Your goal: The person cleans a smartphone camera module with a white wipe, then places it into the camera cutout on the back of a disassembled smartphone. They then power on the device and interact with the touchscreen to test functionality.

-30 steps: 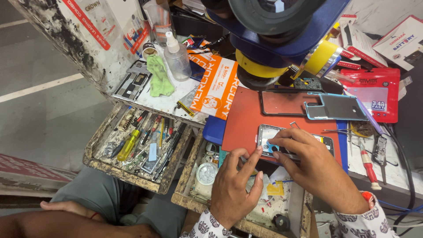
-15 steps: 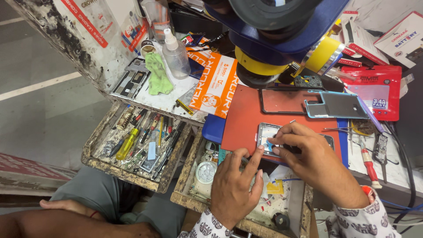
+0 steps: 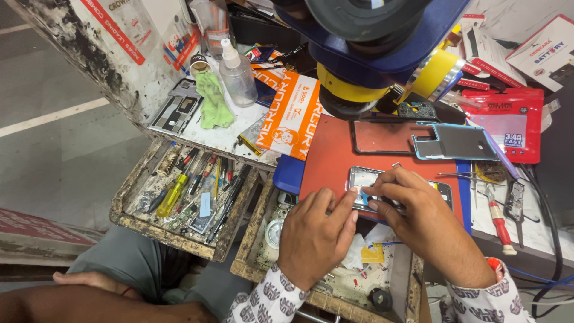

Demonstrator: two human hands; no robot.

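Red mat (image 3: 335, 161) | opened phone (image 3: 368, 179) under both hands | left hand (image 3: 314, 236), right hand (image 3: 418, 218) fingertips grasping it

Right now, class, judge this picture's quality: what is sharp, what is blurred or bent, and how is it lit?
Head view: even, soft light with faint shadows; the left hand and right hand on the opened phone look sharp; the dark microscope head at top is close and soft; the tool tray edges lean with wide-angle distortion; mild glare on the red packet.
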